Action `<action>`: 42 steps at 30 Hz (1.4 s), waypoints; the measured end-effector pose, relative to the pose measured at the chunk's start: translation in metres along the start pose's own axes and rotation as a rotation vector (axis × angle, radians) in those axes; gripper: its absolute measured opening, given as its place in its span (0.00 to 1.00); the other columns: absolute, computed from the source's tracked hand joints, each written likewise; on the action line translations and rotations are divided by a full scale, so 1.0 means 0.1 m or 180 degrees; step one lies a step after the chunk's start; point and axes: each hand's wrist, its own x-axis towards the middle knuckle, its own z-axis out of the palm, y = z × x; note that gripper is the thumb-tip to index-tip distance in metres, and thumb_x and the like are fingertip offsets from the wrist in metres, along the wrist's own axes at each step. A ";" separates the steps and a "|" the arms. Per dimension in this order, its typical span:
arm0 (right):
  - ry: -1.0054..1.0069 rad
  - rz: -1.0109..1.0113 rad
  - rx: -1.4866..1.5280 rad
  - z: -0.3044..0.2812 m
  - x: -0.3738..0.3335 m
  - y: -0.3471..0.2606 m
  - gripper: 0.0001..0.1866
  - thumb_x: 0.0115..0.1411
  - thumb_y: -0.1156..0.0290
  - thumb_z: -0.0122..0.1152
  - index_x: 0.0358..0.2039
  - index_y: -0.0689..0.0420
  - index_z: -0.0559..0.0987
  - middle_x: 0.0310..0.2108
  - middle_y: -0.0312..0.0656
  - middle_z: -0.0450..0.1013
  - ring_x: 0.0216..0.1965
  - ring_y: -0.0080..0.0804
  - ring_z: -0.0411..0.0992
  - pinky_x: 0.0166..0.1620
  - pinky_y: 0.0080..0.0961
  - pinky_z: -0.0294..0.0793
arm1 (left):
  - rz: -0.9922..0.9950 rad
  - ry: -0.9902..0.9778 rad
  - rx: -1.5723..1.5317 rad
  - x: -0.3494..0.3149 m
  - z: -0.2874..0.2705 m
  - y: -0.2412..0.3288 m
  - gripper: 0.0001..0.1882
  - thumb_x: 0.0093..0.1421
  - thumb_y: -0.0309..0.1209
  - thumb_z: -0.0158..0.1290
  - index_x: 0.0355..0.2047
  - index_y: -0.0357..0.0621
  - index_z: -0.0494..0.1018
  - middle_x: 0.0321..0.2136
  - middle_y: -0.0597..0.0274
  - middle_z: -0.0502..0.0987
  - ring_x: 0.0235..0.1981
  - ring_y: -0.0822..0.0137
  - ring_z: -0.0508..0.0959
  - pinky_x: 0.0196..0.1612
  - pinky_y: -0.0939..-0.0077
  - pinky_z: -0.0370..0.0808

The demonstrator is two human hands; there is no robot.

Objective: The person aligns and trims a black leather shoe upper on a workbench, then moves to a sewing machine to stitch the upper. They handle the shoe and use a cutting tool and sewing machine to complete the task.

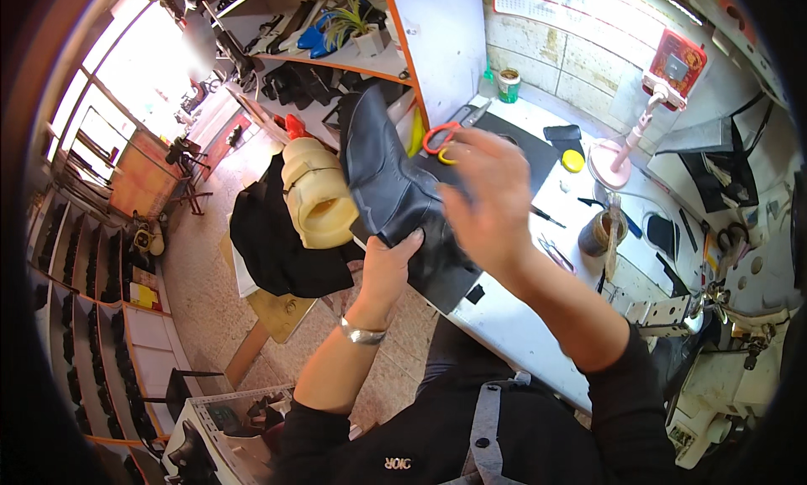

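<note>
Leather is filling the middle of the view: a black boot [395, 191] is being held up in the air over the near-left edge of the white desk [504, 317], its shaft pointing far and left. The left hand [388, 271], with a silver bracelet [361, 334] on its wrist, is gripping the boot from below, its fingers [410, 241] curling closed against the leather. The right hand [487, 199] is hovering just right of the boot, blurred; its fingers are spread and appear to be holding nothing, though whether they are touching the leather I cannot tell. Scissors with red and yellow handles [445, 136] are lying on a dark mat [525, 144] just beyond that hand. A cream plastic container [315, 195] is sitting to the left of the boot, on a black cloth [277, 241]. Farther right, a pink stand [626, 144] is rising from the desk.
</note>
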 end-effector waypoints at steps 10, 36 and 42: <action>-0.0637 0.4202 0.3546 -0.80 -0.78 -0.13 0.12 0.58 0.69 0.65 0.40 0.59 0.75 0.37 0.33 0.73 0.40 0.19 0.70 0.47 0.18 0.69 | -0.0525 -0.0380 -0.1047 -0.40 0.39 -0.01 0.18 0.58 0.17 0.53 0.51 0.35 0.72 0.46 0.58 0.78 0.47 0.65 0.77 0.53 0.70 0.73; -0.2489 0.1920 0.0482 -1.21 -0.91 -0.42 0.08 0.48 0.72 0.64 0.29 0.54 0.75 0.29 0.38 0.70 0.37 0.39 0.70 0.48 0.34 0.63 | 0.0835 -0.2340 0.2315 -0.78 0.12 0.64 0.17 0.49 0.29 0.65 0.41 0.41 0.78 0.37 0.57 0.80 0.42 0.58 0.79 0.46 0.67 0.75; -0.3012 0.1294 0.0728 -1.20 -0.79 -0.52 0.06 0.48 0.72 0.62 0.27 0.52 0.75 0.28 0.36 0.71 0.38 0.36 0.71 0.55 0.40 0.62 | -0.0692 -0.2891 0.2097 -0.60 0.46 0.41 0.27 0.48 0.23 0.66 0.49 0.39 0.68 0.41 0.64 0.73 0.42 0.73 0.72 0.48 0.77 0.68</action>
